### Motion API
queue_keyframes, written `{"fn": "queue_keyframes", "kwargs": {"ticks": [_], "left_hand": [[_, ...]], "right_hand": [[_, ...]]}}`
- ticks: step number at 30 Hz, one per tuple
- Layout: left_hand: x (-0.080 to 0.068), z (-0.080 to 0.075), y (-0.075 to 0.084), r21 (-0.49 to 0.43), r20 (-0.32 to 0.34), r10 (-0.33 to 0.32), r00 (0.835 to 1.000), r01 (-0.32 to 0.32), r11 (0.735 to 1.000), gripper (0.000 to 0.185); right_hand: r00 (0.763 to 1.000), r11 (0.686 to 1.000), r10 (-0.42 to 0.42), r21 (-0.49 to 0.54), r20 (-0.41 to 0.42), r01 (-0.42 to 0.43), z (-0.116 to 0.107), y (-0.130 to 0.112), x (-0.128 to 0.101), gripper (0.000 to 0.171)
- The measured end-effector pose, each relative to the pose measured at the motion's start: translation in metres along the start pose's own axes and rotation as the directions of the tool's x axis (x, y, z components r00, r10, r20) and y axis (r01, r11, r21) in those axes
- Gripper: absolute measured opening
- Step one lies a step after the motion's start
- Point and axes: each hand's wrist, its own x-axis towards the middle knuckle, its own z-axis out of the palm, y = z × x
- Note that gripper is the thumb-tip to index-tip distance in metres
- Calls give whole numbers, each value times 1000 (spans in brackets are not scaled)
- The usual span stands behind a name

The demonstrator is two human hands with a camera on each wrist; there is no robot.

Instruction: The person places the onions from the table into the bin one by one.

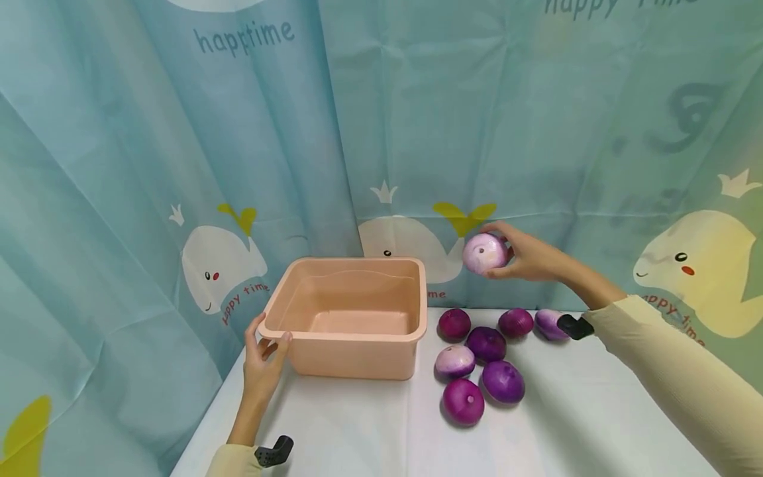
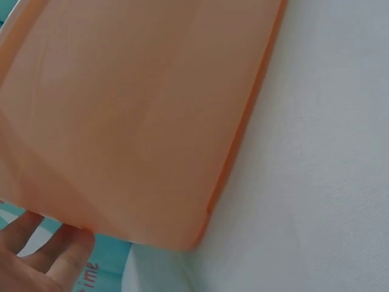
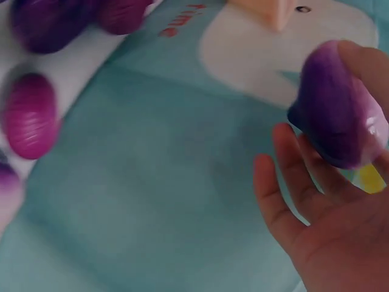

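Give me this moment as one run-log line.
Left hand: holding bin corner | right hand: holding onion in air | seven onions: on table, right of bin

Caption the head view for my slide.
Right fingers hold up an onion; left fingers grip the peach bin; seven purple onions lie on the table.

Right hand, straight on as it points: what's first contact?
Probably the curtain, held onion leading. The right hand points left in the head view, seemingly above the tub; depth is unclear.
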Motion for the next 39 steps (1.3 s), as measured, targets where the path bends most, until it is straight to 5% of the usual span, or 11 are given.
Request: {"fn": "queue_keyframes", "kwargs": {"ticks": [10, 21, 29, 39], "left_hand": [[2, -3, 3, 12, 29, -35, 999, 34, 999, 83], [-3, -6, 0, 58, -17, -44, 999, 45, 997, 84], [-4, -4, 1, 80, -38, -31, 999, 34, 996, 83], [-1, 1, -1, 34, -60, -5, 998, 7, 999, 82]], "right_hand": [[981, 1000, -22, 18, 191, 19, 31, -49, 73, 71], [971, 992, -109, -43, 214, 121, 86, -81, 137, 67], [955, 988, -131, -45, 265, 148, 113, -92, 156, 58], [932, 1000, -17, -1, 361, 19, 134, -98, 164, 63]]}}
